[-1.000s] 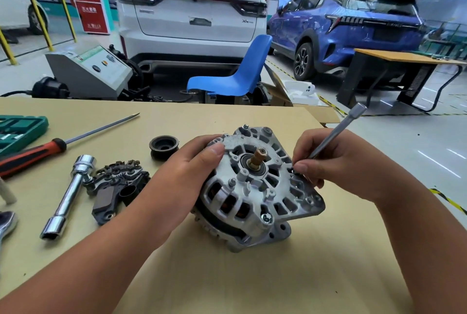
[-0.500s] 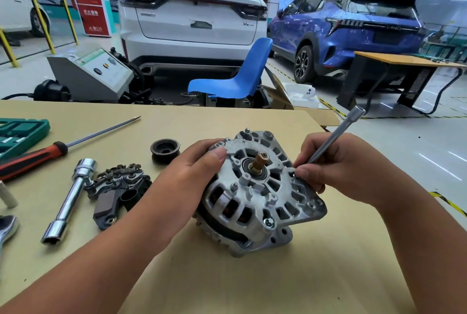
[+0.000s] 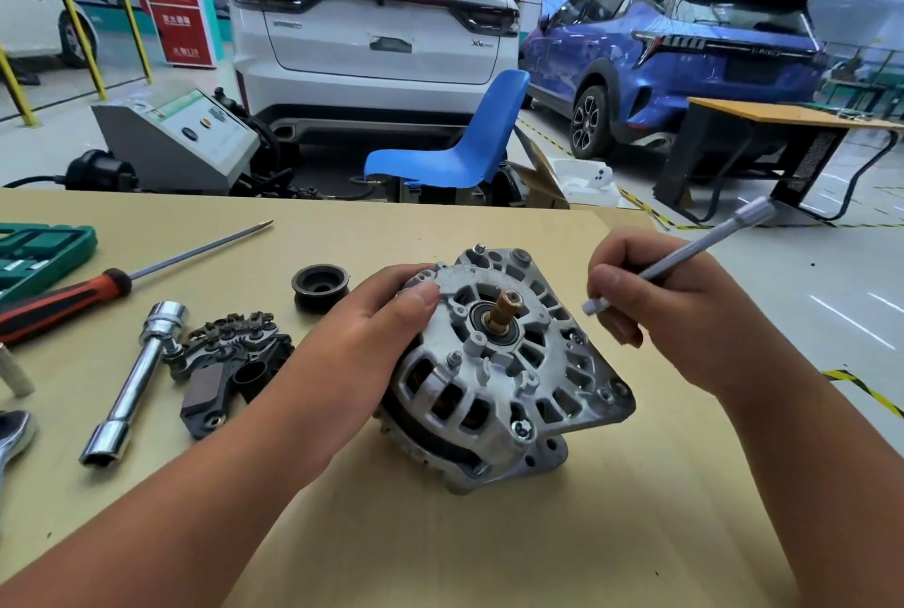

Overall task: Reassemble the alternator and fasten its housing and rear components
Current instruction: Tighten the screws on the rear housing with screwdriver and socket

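The silver alternator (image 3: 494,377) rests tilted on the tan table (image 3: 489,534), its rear face with the brass shaft end (image 3: 506,309) turned up toward me. My left hand (image 3: 362,353) grips its left side, thumb on the housing rim. My right hand (image 3: 655,309) holds a thin silver socket driver (image 3: 694,250) like a pen; its tip hangs just right of the housing, a little above it and clear of it. The black rectifier and regulator assembly (image 3: 225,363) lies on the table to the left. A black pulley (image 3: 320,287) sits behind it.
A chrome tubular socket wrench (image 3: 134,382) and a red-handled screwdriver (image 3: 63,297) lie at the left, with a green tool case (image 3: 39,255) at the far left edge. Beyond the table stand a blue chair (image 3: 460,143), a grey machine (image 3: 181,138) and parked cars.
My right hand has lifted the driver tip off the alternator's right rim and drawn it up and to the right. My left hand keeps its grip.
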Available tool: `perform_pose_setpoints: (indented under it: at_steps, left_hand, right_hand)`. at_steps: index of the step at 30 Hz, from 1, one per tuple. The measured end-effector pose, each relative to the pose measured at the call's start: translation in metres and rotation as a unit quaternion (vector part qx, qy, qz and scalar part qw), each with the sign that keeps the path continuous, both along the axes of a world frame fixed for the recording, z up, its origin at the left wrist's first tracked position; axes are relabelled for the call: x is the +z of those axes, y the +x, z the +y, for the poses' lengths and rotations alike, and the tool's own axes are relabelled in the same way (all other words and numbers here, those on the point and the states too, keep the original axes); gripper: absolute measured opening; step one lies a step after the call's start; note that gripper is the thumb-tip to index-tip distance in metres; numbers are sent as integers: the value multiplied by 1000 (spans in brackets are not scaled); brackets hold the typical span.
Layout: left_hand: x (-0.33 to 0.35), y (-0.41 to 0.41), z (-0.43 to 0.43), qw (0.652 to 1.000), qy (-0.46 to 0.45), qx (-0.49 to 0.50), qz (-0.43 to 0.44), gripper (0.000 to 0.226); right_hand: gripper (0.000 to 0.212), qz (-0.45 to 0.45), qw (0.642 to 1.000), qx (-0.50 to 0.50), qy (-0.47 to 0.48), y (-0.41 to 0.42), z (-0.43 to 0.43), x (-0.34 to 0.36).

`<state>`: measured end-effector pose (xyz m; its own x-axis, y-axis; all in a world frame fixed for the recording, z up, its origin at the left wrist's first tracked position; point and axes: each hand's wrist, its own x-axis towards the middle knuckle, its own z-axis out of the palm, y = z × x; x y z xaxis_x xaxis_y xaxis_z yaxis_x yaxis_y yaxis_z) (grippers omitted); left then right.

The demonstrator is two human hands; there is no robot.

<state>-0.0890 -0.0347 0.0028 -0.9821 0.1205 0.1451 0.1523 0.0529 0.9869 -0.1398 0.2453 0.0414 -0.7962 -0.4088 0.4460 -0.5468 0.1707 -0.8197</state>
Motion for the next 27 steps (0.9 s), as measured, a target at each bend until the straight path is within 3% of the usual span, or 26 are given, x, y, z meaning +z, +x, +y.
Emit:
perform_pose_setpoints:
  at_steps: [2, 5, 9, 12, 14, 18, 21, 27]
  left_hand:
    - [-1, 0, 0, 1000, 7, 1, -3, 31]
    - [-3, -1, 1, 1000, 23, 3, -4, 37]
    - [-4, -1, 0, 999, 42, -11, -9, 45]
    - [-4, -2, 0, 999, 37, -16, -1, 48]
    - [-4, -2, 0, 999, 37, -17, 0, 47]
    - [-4, -3, 0, 999, 28, -20, 1, 44]
    - [-5, -4, -1, 999, 33, -24, -3, 45]
    - [-5, -6, -1, 999, 28, -16, -1, 36]
  right_hand:
    - [29, 10, 999, -19, -28, -2, -4, 0]
    - [16, -19, 998, -25, -59, -2, -13, -6]
    - [25, -17, 998, -48, -48, 1, -29, -4]
    - [20, -14, 995, -55, -82, -1, -46, 11]
    - [13, -19, 994, -77, -70, -7, -61, 19]
    - [28, -38, 989, -131, -50, -21, -84, 23]
    - [26, -32, 985, -156, -63, -23, -89, 20]
    - [21, 51, 985, -164, 34, -17, -85, 15]
